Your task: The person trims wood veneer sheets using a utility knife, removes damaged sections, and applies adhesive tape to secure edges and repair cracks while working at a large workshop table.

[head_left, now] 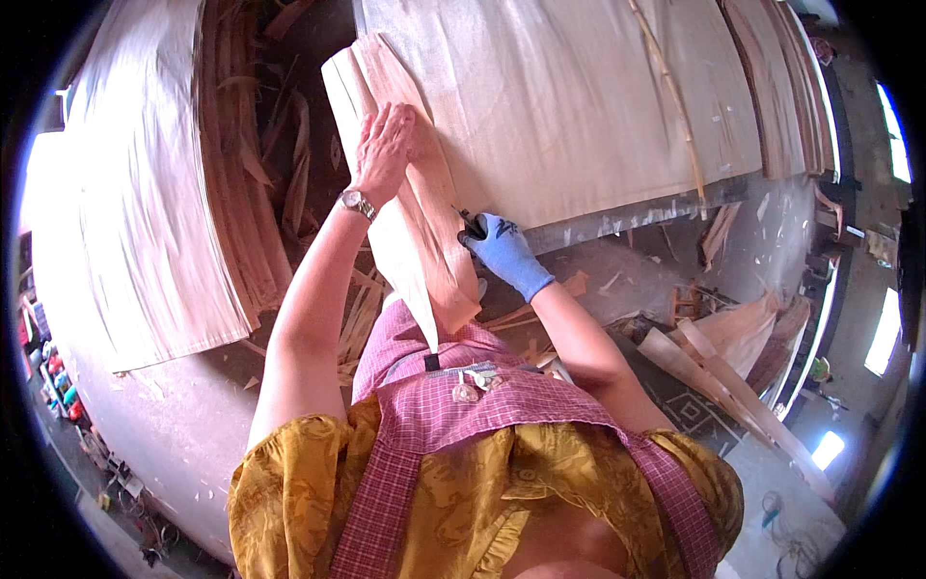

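Note:
A folded length of pale wood veneer [439,280] runs lengthwise from the back toward my waist, its lower part creased. My left hand [384,150], bare with a watch on the wrist, lies on its upper part, fingers stretched out and slightly bent. My right hand [506,251], in a blue glove, is closed at the veneer’s right edge around a small dark object, which I cannot make out. A white pointed strip of the veneer hangs down to my checked apron [511,405].
Stacks of veneer sheets [125,154] lie at the left. A wide pale sheet pile [569,87] fills the back, with a thin cane [656,68] on it. More veneer stands at far right [772,87]. Offcuts [733,357] lie lower right, and small clutter [77,405] at far left.

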A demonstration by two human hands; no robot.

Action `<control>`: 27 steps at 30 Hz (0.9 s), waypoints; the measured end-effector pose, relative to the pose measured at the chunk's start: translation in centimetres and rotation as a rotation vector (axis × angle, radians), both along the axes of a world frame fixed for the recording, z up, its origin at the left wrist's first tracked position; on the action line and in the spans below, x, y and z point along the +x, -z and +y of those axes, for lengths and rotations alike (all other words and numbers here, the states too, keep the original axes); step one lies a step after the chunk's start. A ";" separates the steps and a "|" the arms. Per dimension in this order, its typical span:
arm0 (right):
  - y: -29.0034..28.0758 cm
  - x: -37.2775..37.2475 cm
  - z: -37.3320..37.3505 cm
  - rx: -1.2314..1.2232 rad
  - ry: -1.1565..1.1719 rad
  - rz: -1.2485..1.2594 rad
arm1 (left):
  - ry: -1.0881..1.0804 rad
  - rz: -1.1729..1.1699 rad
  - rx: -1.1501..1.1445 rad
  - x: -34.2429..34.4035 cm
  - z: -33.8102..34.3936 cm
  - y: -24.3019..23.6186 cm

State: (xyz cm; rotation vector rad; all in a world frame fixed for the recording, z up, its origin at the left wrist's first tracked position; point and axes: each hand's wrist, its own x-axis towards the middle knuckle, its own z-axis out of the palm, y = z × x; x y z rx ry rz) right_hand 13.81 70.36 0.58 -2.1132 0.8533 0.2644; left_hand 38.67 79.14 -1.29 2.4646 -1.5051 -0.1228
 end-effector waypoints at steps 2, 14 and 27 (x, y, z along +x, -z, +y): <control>-1.5 -0.3 0.8 -0.005 0.036 -0.071 | 0.044 -0.043 0.063 0.7 0.1 0.9; 0.0 14.9 1.5 -0.419 -0.161 0.050 | 0.184 0.326 -0.149 6.2 -1.5 -0.7; 2.7 7.3 5.1 -0.574 -0.360 0.023 | 0.124 0.315 -0.033 4.7 -1.2 -1.1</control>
